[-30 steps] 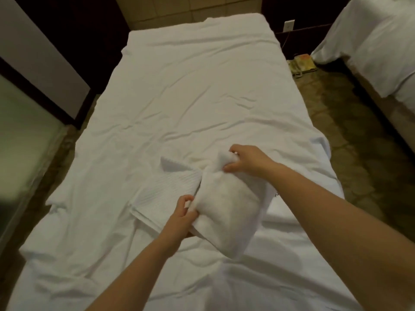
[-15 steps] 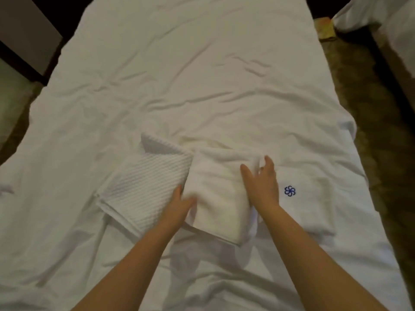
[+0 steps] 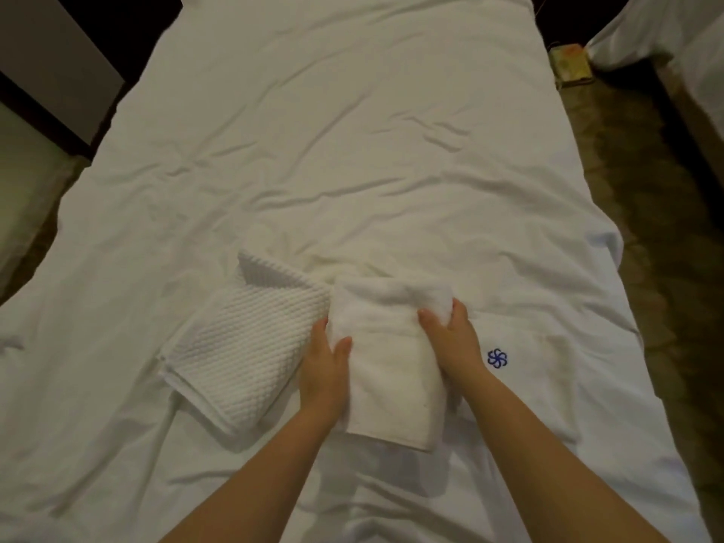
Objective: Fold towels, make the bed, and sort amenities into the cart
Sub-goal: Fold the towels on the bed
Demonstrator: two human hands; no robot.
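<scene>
The bed, spread with a wrinkled white sheet, bears two folded towels. The ribbed towel touches the smooth towel on its right.

plush towel, waffle-weave towel, seemingly cotton sheet

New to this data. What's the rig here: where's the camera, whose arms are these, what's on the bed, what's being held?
There is no robot. A person wears one wide-angle camera on the head, and it looks down at their own bare arms, so this is the only view. They stand at a bed covered by a wrinkled white sheet. Two folded white towels lie on it side by side: a waffle-weave towel on the left and a smooth towel next to it. The left hand and right hand grip the smooth towel's side edges, thumbs on top. A blue logo is stitched on the fabric just right of it. A second bed shows at the top right.
</scene>
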